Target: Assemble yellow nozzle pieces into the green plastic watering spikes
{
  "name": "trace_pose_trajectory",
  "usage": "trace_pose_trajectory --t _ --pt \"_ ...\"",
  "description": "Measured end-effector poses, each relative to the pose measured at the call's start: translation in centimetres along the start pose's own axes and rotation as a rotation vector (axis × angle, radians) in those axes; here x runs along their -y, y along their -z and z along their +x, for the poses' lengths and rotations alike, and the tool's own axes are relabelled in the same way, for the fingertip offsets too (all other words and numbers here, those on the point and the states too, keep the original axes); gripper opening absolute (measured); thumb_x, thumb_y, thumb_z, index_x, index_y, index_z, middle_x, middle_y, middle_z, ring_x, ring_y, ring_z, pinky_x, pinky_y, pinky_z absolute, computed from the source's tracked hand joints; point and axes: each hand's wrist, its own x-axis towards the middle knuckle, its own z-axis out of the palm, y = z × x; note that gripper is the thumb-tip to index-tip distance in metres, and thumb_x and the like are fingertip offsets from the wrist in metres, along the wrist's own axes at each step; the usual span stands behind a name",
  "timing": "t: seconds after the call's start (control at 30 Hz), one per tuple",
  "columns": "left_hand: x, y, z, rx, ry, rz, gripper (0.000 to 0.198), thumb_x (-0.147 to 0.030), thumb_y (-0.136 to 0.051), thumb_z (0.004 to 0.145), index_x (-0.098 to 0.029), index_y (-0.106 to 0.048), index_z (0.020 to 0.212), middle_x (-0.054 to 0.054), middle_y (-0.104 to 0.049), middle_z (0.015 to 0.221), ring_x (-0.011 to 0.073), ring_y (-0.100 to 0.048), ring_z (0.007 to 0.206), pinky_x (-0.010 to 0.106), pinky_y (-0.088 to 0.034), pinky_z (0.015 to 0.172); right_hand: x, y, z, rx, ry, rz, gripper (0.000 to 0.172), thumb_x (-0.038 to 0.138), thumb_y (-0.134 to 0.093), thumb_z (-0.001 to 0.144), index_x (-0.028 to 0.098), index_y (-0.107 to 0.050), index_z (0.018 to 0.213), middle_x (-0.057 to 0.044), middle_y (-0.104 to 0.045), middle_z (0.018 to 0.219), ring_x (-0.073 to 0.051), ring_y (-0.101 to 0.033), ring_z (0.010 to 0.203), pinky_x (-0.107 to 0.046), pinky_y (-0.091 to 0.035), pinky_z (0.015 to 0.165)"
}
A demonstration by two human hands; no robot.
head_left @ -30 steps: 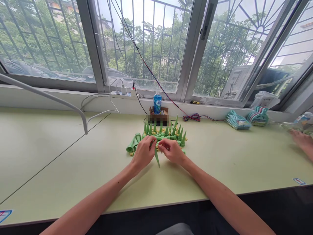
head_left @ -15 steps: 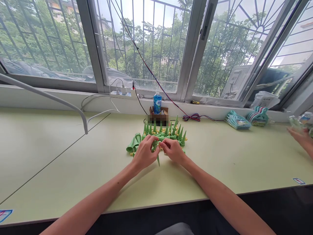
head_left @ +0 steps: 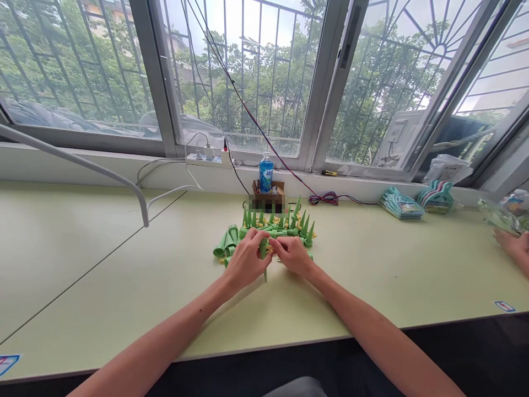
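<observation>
My left hand (head_left: 246,258) is closed around a green plastic watering spike (head_left: 265,275), whose pointed end sticks out downward below the fingers. Close against it, my right hand (head_left: 294,256) is pinched at the spike's upper part; what lies between its fingertips is hidden. Just behind both hands is a cluster of green spikes (head_left: 305,226), several upright with points up, with small yellow parts among them. Wider green cone pieces (head_left: 220,247) lie at the left of the cluster.
Behind the pile stand an open cardboard box (head_left: 279,189) and a blue bottle (head_left: 266,173). Coiled cable (head_left: 324,198) and teal packaged items (head_left: 400,203) lie along the wall. A white curved tube (head_left: 124,184) crosses at left. Another person's hand (head_left: 514,251) is at the right edge.
The spike in my left hand has turned more upright, its tip shifting slightly left. My hands stay almost in place. The other person's hand has moved slightly right and lower.
</observation>
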Motion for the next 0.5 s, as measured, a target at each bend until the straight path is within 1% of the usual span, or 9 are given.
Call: trace_pose_trajectory --t 0.07,0.17,0.23,0.27,0.37,0.5 --pt "-0.02 0.00 0.02 -0.004 0.003 -0.003 0.022 -0.023 -0.059 0.081 -0.022 -0.055 0.102 0.002 -0.051 0.095 0.0084 -0.052 0.054 0.028 -0.047 0.061 0.14 0.06 -0.04 0.013 -0.007 0.009 0.048 0.047 -0.041 0.094 0.018 -0.043 0.056 0.003 -0.042 0.049 -0.010 -0.035 0.047 -0.025 -0.027 0.049" --pt "0.02 0.02 0.08 -0.025 0.011 0.015 0.020 -0.023 -0.057 0.082 -0.021 -0.055 0.102 0.002 -0.051 0.095 0.0093 -0.052 0.056 0.028 -0.046 0.061 0.36 0.16 -0.14 0.022 -0.014 0.038 0.033 0.043 -0.048 0.092 0.018 -0.056 0.072 0.002 -0.051 0.053 -0.011 -0.041 0.049 -0.024 -0.032 0.050" --pt "0.11 0.00 0.11 -0.043 0.010 0.035 0.020 -0.023 -0.056 0.083 -0.021 -0.055 0.102 0.002 -0.051 0.095 0.0104 -0.052 0.059 0.028 -0.046 0.062 0.40 0.18 -0.19 0.024 0.001 0.052 0.023 0.039 -0.053 0.089 0.017 -0.059 0.083 0.002 -0.054 0.057 -0.011 -0.042 0.050 -0.024 -0.033 0.051" --pt "0.17 -0.03 0.12 -0.046 0.008 0.040 0.020 -0.022 -0.056 0.082 -0.021 -0.055 0.103 0.003 -0.052 0.095 0.0107 -0.052 0.060 0.028 -0.046 0.062 0.37 0.18 -0.21 0.025 0.012 0.056 0.021 0.037 -0.054 0.088 0.017 -0.059 0.085 0.002 -0.054 0.058 -0.011 -0.043 0.051 -0.024 -0.034 0.051" --pt "0.36 -0.15 0.13 -0.046 0.007 0.039 0.021 -0.022 -0.056 0.082 -0.022 -0.055 0.102 0.003 -0.052 0.096 0.0118 -0.052 0.062 0.028 -0.046 0.062 0.20 0.12 -0.24 0.022 0.028 0.070 0.018 0.033 -0.053 0.088 0.017 -0.059 0.083 0.001 -0.056 0.061 -0.011 -0.044 0.053 -0.024 -0.035 0.052" --pt "0.40 -0.20 0.09 -0.048 0.003 0.026 0.020 -0.023 -0.056 0.082 -0.022 -0.055 0.102 0.004 -0.053 0.096 0.0125 -0.052 0.063 0.028 -0.046 0.062 -0.01 0.05 -0.26 0.031 0.010 0.085 0.023 0.034 -0.050 0.090 0.017 -0.059 0.077 0.001 -0.057 0.059 -0.011 -0.045 0.051 -0.024 -0.035 0.051"
